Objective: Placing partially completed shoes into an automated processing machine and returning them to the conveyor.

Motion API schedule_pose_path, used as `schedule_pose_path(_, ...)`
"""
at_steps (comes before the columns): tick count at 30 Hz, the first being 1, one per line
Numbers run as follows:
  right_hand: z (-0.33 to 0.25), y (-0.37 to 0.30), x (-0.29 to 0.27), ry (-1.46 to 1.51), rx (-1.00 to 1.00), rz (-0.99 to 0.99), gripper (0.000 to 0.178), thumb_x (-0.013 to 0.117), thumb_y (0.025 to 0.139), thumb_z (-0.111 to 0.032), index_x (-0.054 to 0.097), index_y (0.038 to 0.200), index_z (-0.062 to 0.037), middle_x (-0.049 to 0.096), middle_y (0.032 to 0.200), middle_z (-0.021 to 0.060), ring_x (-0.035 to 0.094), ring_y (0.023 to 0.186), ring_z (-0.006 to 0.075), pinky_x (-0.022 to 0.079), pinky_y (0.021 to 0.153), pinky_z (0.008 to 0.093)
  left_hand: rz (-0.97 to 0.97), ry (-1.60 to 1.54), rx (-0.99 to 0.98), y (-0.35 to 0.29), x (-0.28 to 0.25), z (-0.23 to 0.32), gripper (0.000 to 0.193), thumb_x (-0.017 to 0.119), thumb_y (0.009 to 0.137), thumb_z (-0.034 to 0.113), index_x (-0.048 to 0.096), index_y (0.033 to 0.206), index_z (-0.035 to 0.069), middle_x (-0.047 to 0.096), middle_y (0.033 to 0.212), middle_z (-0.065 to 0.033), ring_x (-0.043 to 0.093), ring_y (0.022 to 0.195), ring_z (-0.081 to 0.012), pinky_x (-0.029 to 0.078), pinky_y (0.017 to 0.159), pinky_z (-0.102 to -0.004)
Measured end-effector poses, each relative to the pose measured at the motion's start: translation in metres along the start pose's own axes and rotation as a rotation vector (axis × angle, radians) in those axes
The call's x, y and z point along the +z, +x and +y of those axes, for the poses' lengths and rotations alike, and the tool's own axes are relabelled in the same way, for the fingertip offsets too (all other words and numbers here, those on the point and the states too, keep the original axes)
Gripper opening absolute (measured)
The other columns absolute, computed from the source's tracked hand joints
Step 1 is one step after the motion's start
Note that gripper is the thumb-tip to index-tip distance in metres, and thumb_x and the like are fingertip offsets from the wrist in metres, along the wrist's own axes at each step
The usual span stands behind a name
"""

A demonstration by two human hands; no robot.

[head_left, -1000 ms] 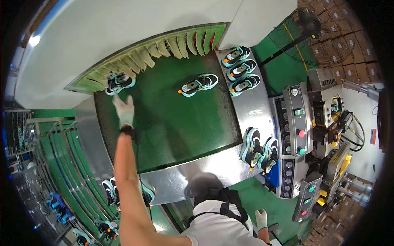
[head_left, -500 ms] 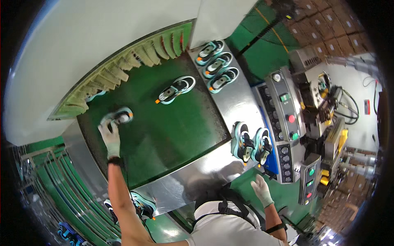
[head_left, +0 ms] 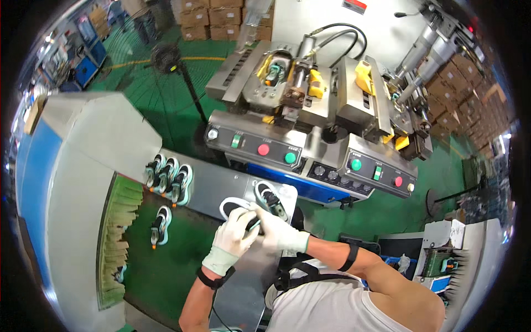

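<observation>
A black, white and teal sneaker (head_left: 232,206) is between my two white-gloved hands above the metal ledge. My left hand (head_left: 233,233) grips it from the near left, fingers curled over its upper. From the right, my right hand (head_left: 278,228) meets it with fingertips bent onto the dark part, close to the left hand's fingers. Both hands hide much of this sneaker. Just beyond my right hand, a matching sneaker (head_left: 269,198) stands on the ledge.
Three sneakers (head_left: 168,176) stand at the ledge's far left. Another sneaker (head_left: 160,227) lies on the green conveyor belt (head_left: 166,276), near a fringed opening (head_left: 117,238). Ahead is a machine with a button panel (head_left: 260,145); one sneaker (head_left: 274,73) sits in it.
The view has swung to the right, toward the machine. My left hand has come from a sneaker on the belt to the ledge, and my formerly empty right hand has joined it at a sneaker.
</observation>
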State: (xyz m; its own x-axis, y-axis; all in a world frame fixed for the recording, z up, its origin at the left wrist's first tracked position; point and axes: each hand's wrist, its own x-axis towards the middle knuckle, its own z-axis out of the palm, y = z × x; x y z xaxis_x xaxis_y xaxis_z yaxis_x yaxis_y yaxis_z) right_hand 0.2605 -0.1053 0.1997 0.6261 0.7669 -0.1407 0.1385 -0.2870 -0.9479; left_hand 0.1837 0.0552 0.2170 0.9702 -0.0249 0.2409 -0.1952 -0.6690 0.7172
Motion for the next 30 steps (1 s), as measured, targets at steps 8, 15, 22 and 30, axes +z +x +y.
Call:
schedule_pose_path(8, 0.04, -0.074, -0.192, 1.098, 0.175, 0.144, 0.069, 0.076, 0.081, -0.014, 0.045, 0.141, 0.002, 0.059, 0.133, 0.0108, 0.059, 0.118, 0.0192, 0.047, 0.103, 0.0341, 0.234, 0.033, 0.205, 0.245, 0.027, 0.031, 0.047, 0.07, 0.084, 0.006, 0.054, 0.128, -0.002, 0.057, 0.127, -0.0203, 0.057, 0.117, -0.0352, 0.044, 0.102, -0.0409)
schedule_pose_path(15, 0.076, -0.117, -0.273, 1.504, 0.018, 0.344, 0.079, 0.073, 0.079, -0.009, 0.036, 0.148, 0.0018, 0.051, 0.143, 0.0163, 0.056, 0.126, 0.0272, 0.045, 0.108, 0.0417, 0.109, 0.188, -0.08, 0.464, 0.081, -0.1, 0.057, 0.071, 0.087, 0.02, 0.048, 0.133, -0.002, 0.053, 0.128, -0.0248, 0.053, 0.121, -0.0368, 0.043, 0.104, -0.0414)
schedule_pose_path(22, 0.09, -0.135, -0.304, 1.397, 0.023, 0.599, 0.095, 0.087, 0.07, -0.019, 0.036, 0.146, 0.0052, 0.056, 0.136, 0.0172, 0.06, 0.12, 0.0291, 0.049, 0.103, 0.0438, 0.125, 0.317, -0.18, 0.583, 0.135, -0.195, 0.069, 0.077, 0.078, 0.025, 0.048, 0.133, -0.003, 0.058, 0.124, -0.0255, 0.057, 0.116, -0.0382, 0.046, 0.1, -0.0402)
schedule_pose_path(30, 0.086, -0.096, -0.311, 1.292, 0.188, 0.597, 0.085, 0.081, 0.074, -0.008, 0.038, 0.147, 0.0003, 0.055, 0.138, 0.0114, 0.056, 0.124, 0.0233, 0.044, 0.106, 0.0396, -0.096, 0.46, -0.389, 0.618, 0.125, -0.188, 0.064, 0.081, 0.075, 0.038, 0.052, 0.119, 0.001, 0.067, 0.113, -0.0254, 0.063, 0.11, -0.0409, 0.051, 0.094, -0.044)
